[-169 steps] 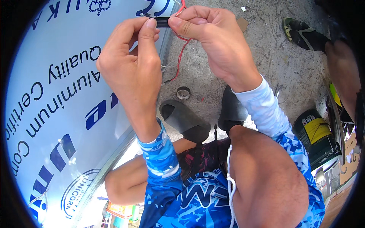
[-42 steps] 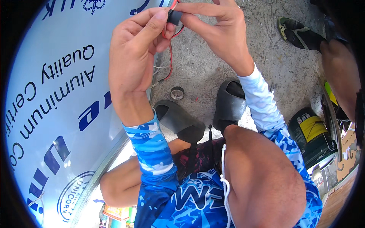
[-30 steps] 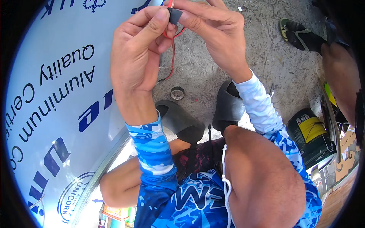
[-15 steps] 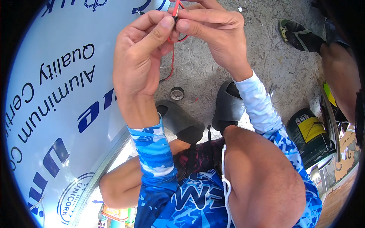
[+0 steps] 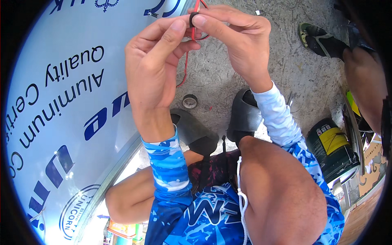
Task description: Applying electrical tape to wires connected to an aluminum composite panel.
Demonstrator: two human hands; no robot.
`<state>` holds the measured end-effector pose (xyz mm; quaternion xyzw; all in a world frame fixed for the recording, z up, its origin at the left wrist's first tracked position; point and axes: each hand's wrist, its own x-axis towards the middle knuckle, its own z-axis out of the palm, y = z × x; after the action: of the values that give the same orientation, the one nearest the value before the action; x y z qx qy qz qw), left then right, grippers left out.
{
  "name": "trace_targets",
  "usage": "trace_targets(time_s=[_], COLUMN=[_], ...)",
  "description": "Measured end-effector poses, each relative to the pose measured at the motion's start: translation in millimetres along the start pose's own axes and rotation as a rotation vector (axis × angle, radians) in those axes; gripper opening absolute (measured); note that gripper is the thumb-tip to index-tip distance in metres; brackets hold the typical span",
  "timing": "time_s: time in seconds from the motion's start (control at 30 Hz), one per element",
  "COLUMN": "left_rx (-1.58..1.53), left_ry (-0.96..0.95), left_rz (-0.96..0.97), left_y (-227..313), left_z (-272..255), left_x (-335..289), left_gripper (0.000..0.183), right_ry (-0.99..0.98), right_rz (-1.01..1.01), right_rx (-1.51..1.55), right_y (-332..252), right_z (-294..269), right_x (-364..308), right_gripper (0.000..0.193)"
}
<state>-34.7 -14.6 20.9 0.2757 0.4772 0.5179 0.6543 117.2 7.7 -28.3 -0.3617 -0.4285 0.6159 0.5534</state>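
My right hand (image 5: 243, 43) is closed in a pinch on a short piece of black tape (image 5: 192, 20) around a thin red wire (image 5: 193, 34). At the top of the view, the red insulation splits into more than one strand, with a dark wire looping beside it. My left hand (image 5: 155, 67) faces it, with curled fingers around the lower stretch of the wire and its index fingertip by the tape. The left thumb lies off the tape. Below the left fingers the wire hangs toward the floor; parts are hidden behind them.
A roll of black tape (image 5: 190, 101) lies on the concrete floor (image 5: 286, 53) by my dark slip-on shoes (image 5: 245, 112). A large white printed panel (image 5: 110, 69) fills the left side. At right are a dark bucket (image 5: 332, 147) with a yellow label and another person's sandalled foot (image 5: 322, 38).
My left thumb has moved left, away from the joint in the wire, leaving the black tape more exposed. Both hands have shifted slightly right and down.
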Motion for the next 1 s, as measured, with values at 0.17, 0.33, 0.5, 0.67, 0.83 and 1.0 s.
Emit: trace_targets(time_s=[0.17,0.33,0.5,0.67,0.83,1.0], left_rx=[0.056,0.18,0.421,0.429,0.722,0.754], left_ry=[0.074,0.148,0.224,0.254,0.352,0.373], left_rz=[0.014,0.094,0.123,0.061,0.328,0.381], left_y=[-4,-11,-10,-11,-25,-28], left_z=[14,24,32,35,41,47], left_x=[-4,-2,4,6,4,5], left_gripper=[0.018,0.016,0.013,0.013,0.014,0.015], right_ry=[0.098,-0.054,0.259,0.228,0.291,0.114], right_rz=[0.078,0.357,0.223,0.2,0.272,0.378], right_rx=[-0.144,0.254,0.006,0.031,0.017,0.274], right_y=[-12,-32,-6,1,-2,-9], right_z=[7,1,9,6,6,-7], right_x=[-5,1,-5,-4,-1,4], right_gripper=[0.018,0.02,0.018,0.018,0.018,0.034])
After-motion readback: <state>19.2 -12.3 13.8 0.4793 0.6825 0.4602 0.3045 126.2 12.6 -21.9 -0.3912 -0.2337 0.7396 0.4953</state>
